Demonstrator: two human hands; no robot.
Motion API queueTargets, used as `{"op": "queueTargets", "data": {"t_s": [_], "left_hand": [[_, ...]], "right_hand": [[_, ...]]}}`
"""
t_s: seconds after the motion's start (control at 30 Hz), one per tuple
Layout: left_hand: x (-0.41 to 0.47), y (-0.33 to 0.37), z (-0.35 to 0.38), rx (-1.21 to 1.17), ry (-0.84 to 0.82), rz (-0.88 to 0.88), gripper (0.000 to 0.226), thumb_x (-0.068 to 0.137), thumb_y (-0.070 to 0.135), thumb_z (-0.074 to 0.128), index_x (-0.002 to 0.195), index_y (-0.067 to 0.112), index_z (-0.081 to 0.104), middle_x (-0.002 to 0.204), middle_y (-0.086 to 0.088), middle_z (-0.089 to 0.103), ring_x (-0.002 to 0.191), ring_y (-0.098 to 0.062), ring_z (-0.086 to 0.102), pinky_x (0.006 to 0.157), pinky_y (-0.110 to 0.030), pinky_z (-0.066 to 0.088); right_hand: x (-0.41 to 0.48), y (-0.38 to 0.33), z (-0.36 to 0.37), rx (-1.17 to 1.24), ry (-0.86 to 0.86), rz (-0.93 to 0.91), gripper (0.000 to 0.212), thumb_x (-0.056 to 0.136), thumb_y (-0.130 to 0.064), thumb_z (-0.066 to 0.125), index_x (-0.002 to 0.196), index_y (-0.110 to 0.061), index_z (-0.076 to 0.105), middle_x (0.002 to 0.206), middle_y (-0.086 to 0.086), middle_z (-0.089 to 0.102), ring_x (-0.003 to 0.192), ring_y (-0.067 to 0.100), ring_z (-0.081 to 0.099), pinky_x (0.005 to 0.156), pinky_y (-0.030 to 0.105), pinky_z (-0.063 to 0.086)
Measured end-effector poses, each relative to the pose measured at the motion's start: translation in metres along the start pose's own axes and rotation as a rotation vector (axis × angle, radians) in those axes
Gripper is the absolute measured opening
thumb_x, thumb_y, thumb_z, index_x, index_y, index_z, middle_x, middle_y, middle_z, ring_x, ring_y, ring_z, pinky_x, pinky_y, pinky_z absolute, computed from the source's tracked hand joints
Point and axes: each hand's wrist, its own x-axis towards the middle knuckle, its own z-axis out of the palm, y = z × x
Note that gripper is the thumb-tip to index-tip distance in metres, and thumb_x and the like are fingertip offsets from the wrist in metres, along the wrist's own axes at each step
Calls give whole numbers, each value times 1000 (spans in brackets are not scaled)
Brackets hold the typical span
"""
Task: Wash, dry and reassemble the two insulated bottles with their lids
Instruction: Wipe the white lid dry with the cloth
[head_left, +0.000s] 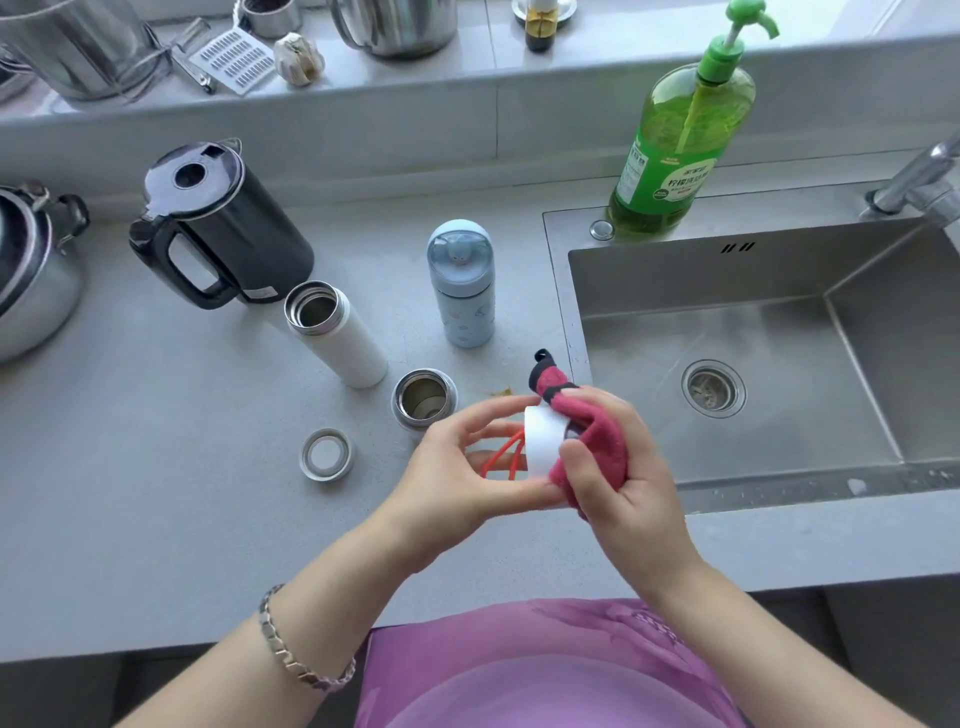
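Observation:
My left hand (457, 467) holds a white bottle lid (543, 441) by its rim, and an orange loop strap (501, 457) hangs from the lid. My right hand (618, 467) grips a pink cloth (587, 431) pressed against the lid. A white insulated bottle (337, 335) stands open and lidless on the counter. A light blue bottle (462, 283) stands with its lid on. Close to my left hand sits a short steel inner cup (423, 397), open side up. A steel ring part (327, 453) lies flat on the counter.
A black electric kettle (218, 223) and a steel kettle (31, 270) stand at the left. The steel sink (779, 353) is at the right, with a green dish-soap pump bottle (680, 135) and a tap (919, 182) behind it. Pots and a grater line the back ledge.

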Motion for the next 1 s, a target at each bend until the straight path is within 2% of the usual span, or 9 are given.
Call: {"op": "queueTargets", "data": {"t_s": [0.17,0.33,0.47,0.57,0.63,0.7,0.8,0.9,1.0], "left_hand": [[-5,-1,3,-31,26,151,67,49,6,85,111,24,66,112,-13,66,101,-23,66,77,-35,57],[-10,-6,3,55,42,348,67,47,13,86,108,33,66,119,-9,54,105,-12,60,80,-27,54],[-16,-14,-3,198,-5,501,64,55,12,84,109,38,62,129,0,47,124,-21,49,89,-26,50],[-16,-18,-7,235,-6,570,64,58,11,83,112,39,61,128,3,49,123,-19,50,93,-26,48],[-17,-20,-10,239,-1,573,66,57,13,84,113,40,60,126,5,51,121,-21,51,93,-26,48],[-19,-23,-10,262,12,585,68,57,17,84,115,42,59,126,7,50,119,-23,52,92,-25,46],[-25,-26,-8,249,29,587,69,56,15,84,115,41,58,125,4,48,116,-23,53,91,-25,46],[-33,-28,-11,215,81,535,68,55,15,83,112,42,58,123,5,48,116,-22,53,88,-23,47],[-39,-32,-38,316,320,436,66,52,24,82,107,51,57,118,12,46,116,-15,52,86,-22,49]], "right_hand": [[11,-16,4,41,-55,155,20,69,-47,62,89,-44,60,84,-6,56,72,9,54,63,20,43],[31,-36,3,243,52,423,14,91,-18,57,77,-15,54,48,-11,54,36,-1,45,33,9,31],[38,-34,-2,228,-41,650,19,89,-38,55,84,-22,64,64,-1,63,46,17,48,43,22,27],[29,-29,0,182,-195,643,26,89,-46,49,94,-30,68,76,-1,67,48,16,46,39,17,22],[24,-26,4,203,-206,632,31,88,-50,50,95,-29,71,77,2,67,58,24,47,48,26,26],[21,-24,7,257,-123,644,33,91,-44,49,87,-23,74,74,9,64,67,30,46,53,32,27],[22,-21,9,249,-22,690,37,92,-37,50,72,-17,73,57,10,59,45,23,46,42,22,32],[24,-14,13,171,-42,686,30,93,-33,51,84,-14,72,55,3,63,37,16,49,35,18,36],[30,-9,12,74,-11,642,22,95,-23,51,92,-13,70,58,-1,66,46,10,60,42,18,45]]}}
